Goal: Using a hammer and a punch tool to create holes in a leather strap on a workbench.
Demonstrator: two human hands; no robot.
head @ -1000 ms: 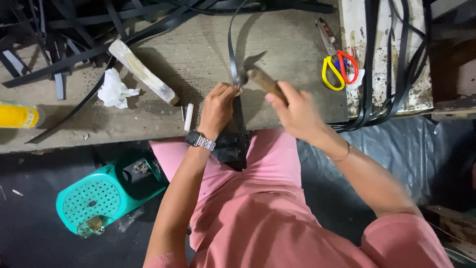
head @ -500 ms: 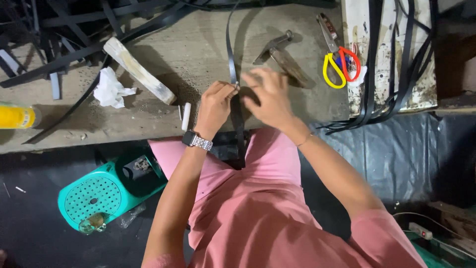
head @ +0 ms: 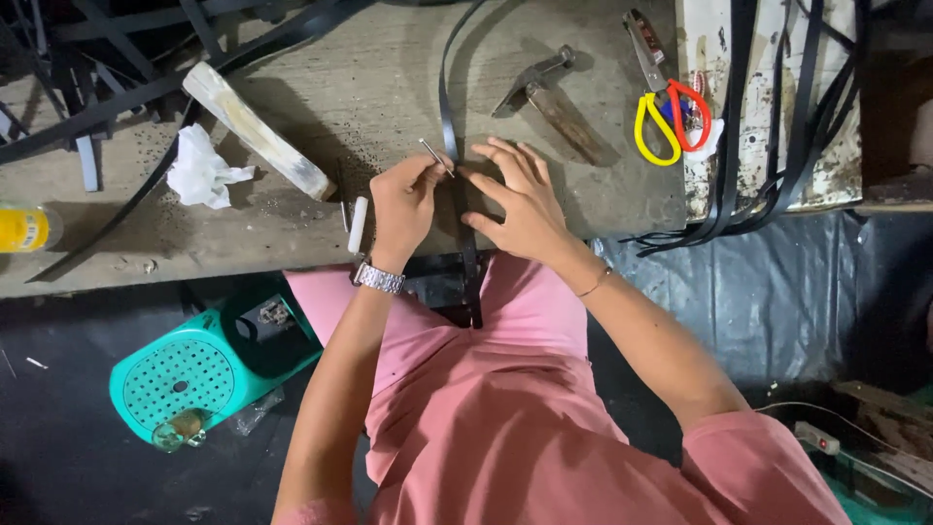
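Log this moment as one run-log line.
left hand: pinching thin metal pin | right hand: flat on black strap | hammer: lying on bench

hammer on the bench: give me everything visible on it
The hammer lies flat on the worn grey workbench, beyond the right hand and left of the scissors. It has a dull metal head at its upper left end and a brown, worn-looking wooden handle running down to the right. It rests diagonally and casts a soft shadow. Neither hand touches it; the right hand's fingertips are close to it but apart. The black strap runs beside it, not touching.
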